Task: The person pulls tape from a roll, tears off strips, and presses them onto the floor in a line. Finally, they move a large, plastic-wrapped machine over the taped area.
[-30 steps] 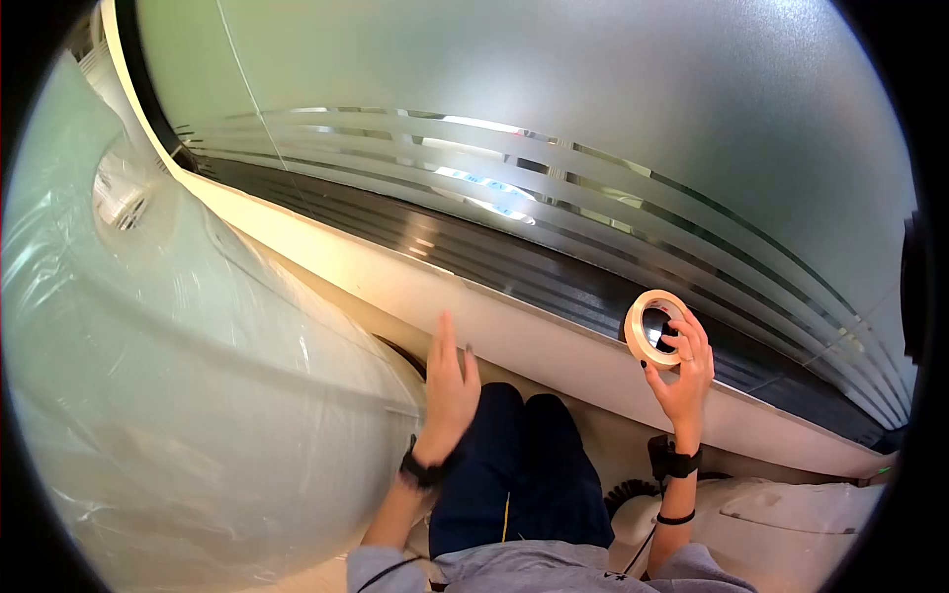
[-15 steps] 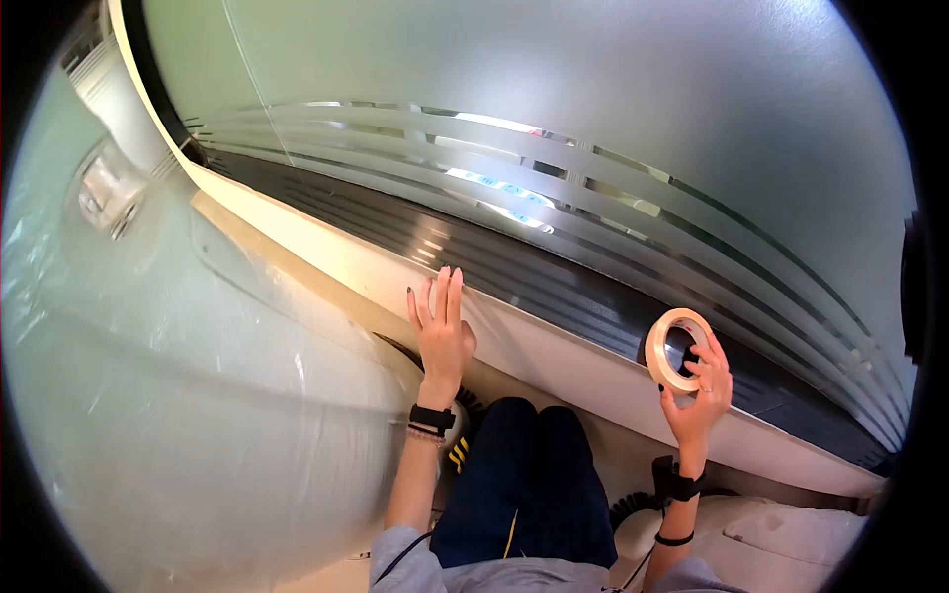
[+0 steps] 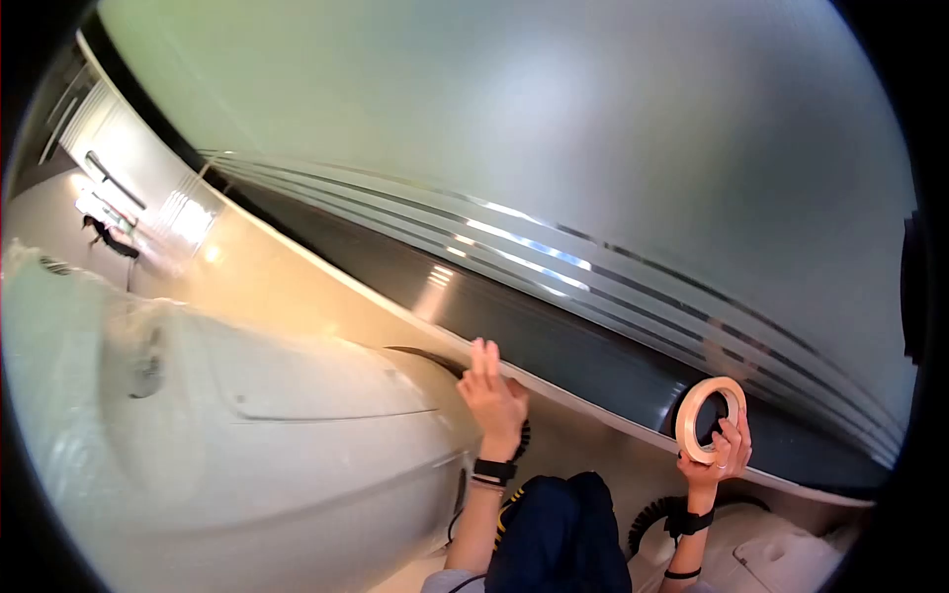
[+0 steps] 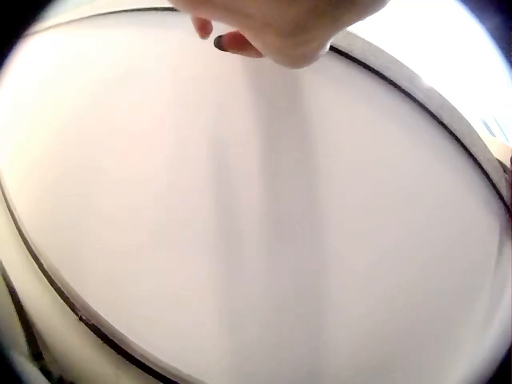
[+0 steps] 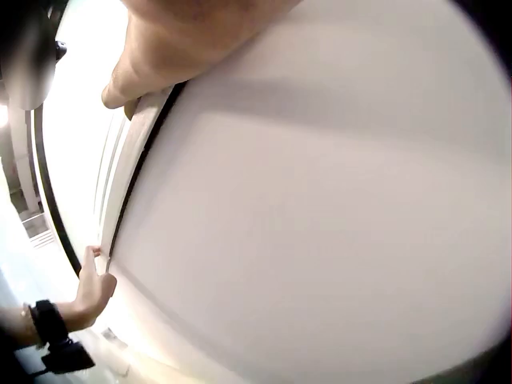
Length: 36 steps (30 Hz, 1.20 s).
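Observation:
In the head view, my right hand (image 3: 727, 460) grips a roll of cream-coloured masking tape (image 3: 688, 427) by its ring, fingers reaching into the hole. The roll stands on edge at the dark sill (image 3: 554, 346) below a frosted glass pane (image 3: 643, 148). Farther left, my left hand (image 3: 492, 405) holds nothing, its extended fingertips right at the sill's pale front edge. A white panel (image 4: 264, 224) fills the left wrist view beneath that hand. In the right wrist view the panel (image 5: 320, 208) lies below my right hand (image 5: 192, 44), and the roll is hidden.
A large plastic-wrapped white seat (image 3: 297, 445) takes up the left side. Another pale wrapped form (image 3: 781, 553) sits at lower right beside a coiled black cord (image 3: 647, 519). My knees (image 3: 554, 524) are between them. Far left, a distant person (image 3: 109, 237) shows.
The head view has tilted and turned leftward. My left hand has risen from above my lap to the sill's front edge. My right hand keeps the tape roll at the sill, farther right.

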Each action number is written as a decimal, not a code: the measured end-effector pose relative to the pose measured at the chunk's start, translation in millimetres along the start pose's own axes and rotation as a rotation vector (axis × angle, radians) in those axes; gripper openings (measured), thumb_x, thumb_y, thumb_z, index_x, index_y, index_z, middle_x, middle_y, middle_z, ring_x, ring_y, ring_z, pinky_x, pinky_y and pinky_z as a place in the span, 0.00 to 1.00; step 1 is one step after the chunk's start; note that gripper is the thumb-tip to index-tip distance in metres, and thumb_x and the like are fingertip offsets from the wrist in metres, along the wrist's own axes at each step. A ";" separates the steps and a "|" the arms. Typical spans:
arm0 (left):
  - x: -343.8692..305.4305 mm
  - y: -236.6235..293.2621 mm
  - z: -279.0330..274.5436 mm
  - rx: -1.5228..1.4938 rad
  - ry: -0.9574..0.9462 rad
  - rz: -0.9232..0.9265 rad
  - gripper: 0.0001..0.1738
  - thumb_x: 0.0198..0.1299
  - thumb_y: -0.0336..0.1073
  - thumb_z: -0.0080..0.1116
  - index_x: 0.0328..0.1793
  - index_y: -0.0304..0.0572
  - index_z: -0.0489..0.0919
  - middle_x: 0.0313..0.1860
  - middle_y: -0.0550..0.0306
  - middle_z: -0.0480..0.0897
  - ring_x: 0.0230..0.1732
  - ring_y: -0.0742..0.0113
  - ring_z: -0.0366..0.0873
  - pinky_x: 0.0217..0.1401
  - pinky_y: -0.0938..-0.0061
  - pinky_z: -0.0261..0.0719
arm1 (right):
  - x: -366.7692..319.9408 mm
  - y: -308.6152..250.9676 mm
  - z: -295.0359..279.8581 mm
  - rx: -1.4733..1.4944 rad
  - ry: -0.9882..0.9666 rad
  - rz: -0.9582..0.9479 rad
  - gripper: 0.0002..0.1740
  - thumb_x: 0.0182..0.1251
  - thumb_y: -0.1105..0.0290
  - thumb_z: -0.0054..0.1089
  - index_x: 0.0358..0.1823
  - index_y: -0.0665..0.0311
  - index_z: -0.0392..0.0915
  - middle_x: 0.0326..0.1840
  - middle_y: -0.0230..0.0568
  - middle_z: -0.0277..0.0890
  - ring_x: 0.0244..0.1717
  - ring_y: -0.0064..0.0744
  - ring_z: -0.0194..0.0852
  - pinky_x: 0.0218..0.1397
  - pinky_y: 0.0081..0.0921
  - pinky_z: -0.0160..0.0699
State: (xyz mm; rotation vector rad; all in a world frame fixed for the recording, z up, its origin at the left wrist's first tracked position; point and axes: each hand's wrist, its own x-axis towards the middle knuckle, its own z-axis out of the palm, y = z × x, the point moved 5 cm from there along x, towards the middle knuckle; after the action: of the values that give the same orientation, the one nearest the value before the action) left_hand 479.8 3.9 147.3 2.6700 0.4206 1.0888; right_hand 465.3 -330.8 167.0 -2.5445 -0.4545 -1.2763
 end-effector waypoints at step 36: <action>75.1 214.0 -571.5 -2.309 -1.237 -0.938 0.27 0.61 0.51 0.53 0.54 0.34 0.67 0.32 0.63 0.68 0.37 0.73 0.64 0.41 0.80 0.62 | 240.8 -196.8 -396.2 2.365 -1.352 1.432 0.30 0.46 0.58 0.52 0.42 0.82 0.72 0.20 0.49 0.75 0.15 0.34 0.69 0.41 0.29 0.75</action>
State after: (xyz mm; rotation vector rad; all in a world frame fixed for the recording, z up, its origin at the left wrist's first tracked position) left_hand 163.9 -112.6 661.9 0.3760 -0.0510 -0.5134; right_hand 236.8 -255.5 609.4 -0.4151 0.0176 1.1752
